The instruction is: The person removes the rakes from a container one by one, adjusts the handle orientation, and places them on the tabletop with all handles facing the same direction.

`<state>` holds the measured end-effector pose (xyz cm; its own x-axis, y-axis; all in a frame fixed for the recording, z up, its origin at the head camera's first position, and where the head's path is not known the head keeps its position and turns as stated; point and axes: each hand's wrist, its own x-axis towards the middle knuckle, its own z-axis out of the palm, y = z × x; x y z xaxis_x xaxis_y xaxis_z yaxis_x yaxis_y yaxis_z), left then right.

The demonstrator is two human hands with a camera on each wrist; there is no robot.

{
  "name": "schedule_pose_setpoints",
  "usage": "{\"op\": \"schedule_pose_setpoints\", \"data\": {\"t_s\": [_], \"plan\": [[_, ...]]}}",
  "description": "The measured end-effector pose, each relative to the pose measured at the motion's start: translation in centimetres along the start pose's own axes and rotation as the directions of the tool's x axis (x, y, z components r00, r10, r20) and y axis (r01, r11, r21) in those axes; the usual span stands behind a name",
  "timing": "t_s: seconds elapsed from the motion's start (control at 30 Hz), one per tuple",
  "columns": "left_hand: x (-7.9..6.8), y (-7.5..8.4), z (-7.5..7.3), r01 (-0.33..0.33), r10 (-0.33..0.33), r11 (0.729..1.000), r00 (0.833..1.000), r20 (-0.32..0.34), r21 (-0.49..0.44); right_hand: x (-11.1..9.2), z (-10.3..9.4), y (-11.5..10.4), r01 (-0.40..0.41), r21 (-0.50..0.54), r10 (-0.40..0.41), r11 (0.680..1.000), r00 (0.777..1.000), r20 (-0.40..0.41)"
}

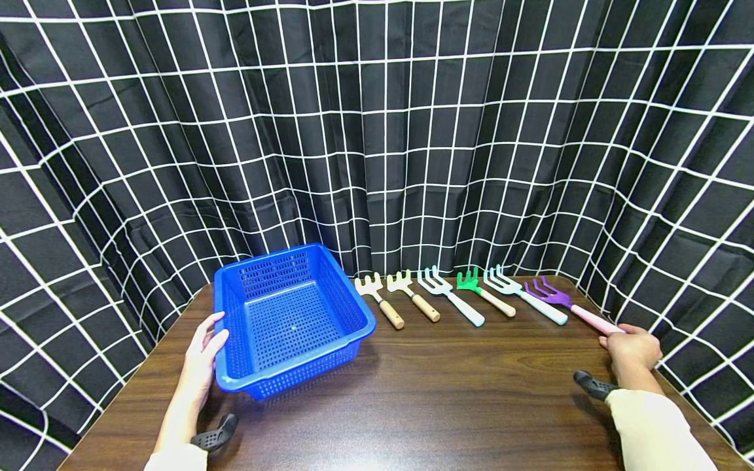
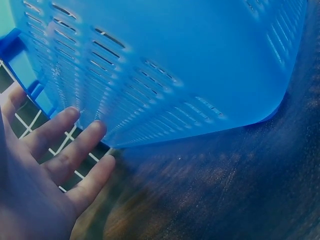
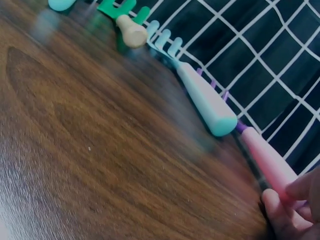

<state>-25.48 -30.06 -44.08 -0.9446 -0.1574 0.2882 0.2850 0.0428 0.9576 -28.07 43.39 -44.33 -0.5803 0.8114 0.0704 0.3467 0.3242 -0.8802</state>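
Note:
A blue plastic basket with slotted walls is on the left of the wooden table. My left hand holds its left rim, thumb at the top edge; the left wrist view shows the other fingers spread along the outer wall. Far to the right, my right hand grips the handle end of a purple hand rake with a pink handle. Beside that rake lies a light blue one with a white handle, its tines towards the curtain.
Leftward in the row lie a green hand rake, another light blue rake, and two cream rakes with wooden handles, the nearer one to the basket close by its right wall. A black gridded curtain hangs behind the table.

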Motion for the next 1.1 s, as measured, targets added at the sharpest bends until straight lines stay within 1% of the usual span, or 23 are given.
{"op": "schedule_pose_setpoints", "data": {"t_s": [0.13,0.2,0.27,0.33,0.4,0.47,0.53,0.57,0.7,0.77,0.9,1.0,1.1], "plan": [[0.0,0.0,0.0,0.001,-0.001,1.000,1.000,0.000,-0.004,0.3,-0.3,0.3,0.065,-0.052,-0.063,0.997,0.997,0.039],[0.0,0.0,0.0,0.002,-0.002,1.000,1.000,0.000,-0.011,0.5,-0.4,0.4,0.071,-0.062,-0.067,0.996,0.996,0.052],[0.1,-0.1,0.0,0.002,-0.002,1.000,1.000,0.000,-0.019,0.8,-0.5,0.4,0.053,-0.022,-0.051,0.998,0.995,0.083],[0.1,-0.1,0.0,-0.001,0.001,1.000,1.000,0.004,-0.028,1.0,-0.5,0.5,0.017,0.049,-0.023,0.999,0.993,0.117],[0.1,0.0,0.0,-0.005,0.005,0.999,1.000,0.008,-0.035,1.0,-0.5,0.5,-0.024,0.110,0.008,0.994,0.989,0.147],[0.1,0.0,0.0,-0.006,0.007,0.999,1.000,0.010,-0.040,1.0,-0.5,0.6,-0.041,0.145,0.017,0.989,0.986,0.165],[0.0,0.0,0.0,-0.005,0.006,0.999,1.000,0.009,-0.034,0.9,-0.5,0.6,-0.026,0.123,0.006,0.992,0.987,0.163],[0.0,0.0,0.0,-0.005,0.005,1.000,1.000,0.008,-0.029,0.9,-0.6,0.6,-0.010,0.096,-0.006,0.995,0.987,0.160],[0.0,0.0,0.0,-0.002,0.002,1.000,1.000,-0.001,-0.006,0.8,-0.6,0.5,0.024,0.071,-0.036,0.997,0.984,0.174],[0.0,0.0,0.0,0.000,0.000,1.000,1.000,-0.004,-0.004,0.7,-0.5,0.4,0.030,0.076,-0.043,0.997,0.984,0.175],[0.0,-0.1,0.0,-0.001,0.001,1.000,1.000,-0.006,-0.002,0.7,-0.3,0.3,0.024,0.142,-0.049,0.990,0.984,0.169],[0.0,-0.2,0.0,-0.008,0.008,1.000,1.000,-0.008,0.000,0.4,-0.2,-0.3,0.012,0.177,-0.041,0.984,0.986,0.160],[0.0,-0.2,0.0,-0.013,0.013,1.000,1.000,-0.008,0.003,-0.2,-0.1,-1.1,0.015,0.183,-0.042,0.983,0.989,0.143]]}}
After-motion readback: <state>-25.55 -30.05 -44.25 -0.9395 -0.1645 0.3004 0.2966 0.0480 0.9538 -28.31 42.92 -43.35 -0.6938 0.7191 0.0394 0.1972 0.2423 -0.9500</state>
